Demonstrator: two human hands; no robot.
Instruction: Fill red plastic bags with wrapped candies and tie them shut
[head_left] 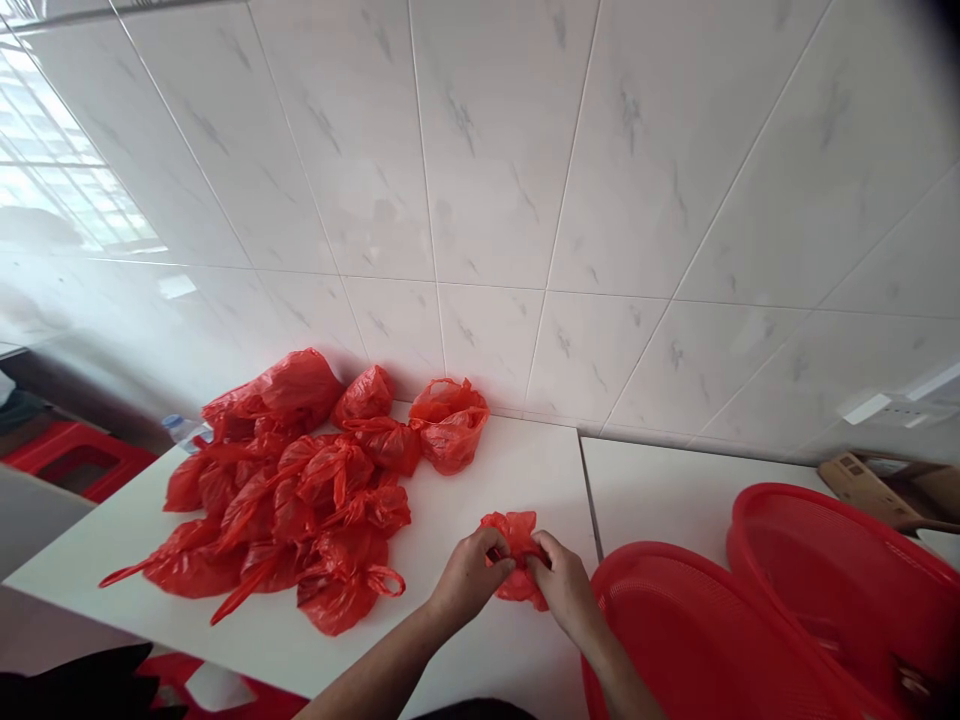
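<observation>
On the near side of a white worktop (441,545), a pair of bare hands works at a small red bag (520,592), set apart from the pile (322,480) of red bags at left and just beside the near basket (675,620) at right. The left hand (461,585) comes in from one side with thumb and forefinger pinching the thin plastic; the right hand (574,595) mirrors it, its fingers closed on the other side of the same crumpled middle, the two grips close together but not touching. Crinkled plastic fans out above and below the fingertips, though whatever lies inside cannot be made out. Film this light looks likely to stretch or split under a hard tug, so the work seems best done with the pads rather than the nails, each hand taking a full fold instead of a single layer. An even, gentle draw from both sides would probably spread the strain, while one hand pulling alone could drag the bag askew. Low wrists and a bag resting close to the worktop would help steady the small movements, and a little space from the basket's rim should leave the right elbow free
</observation>
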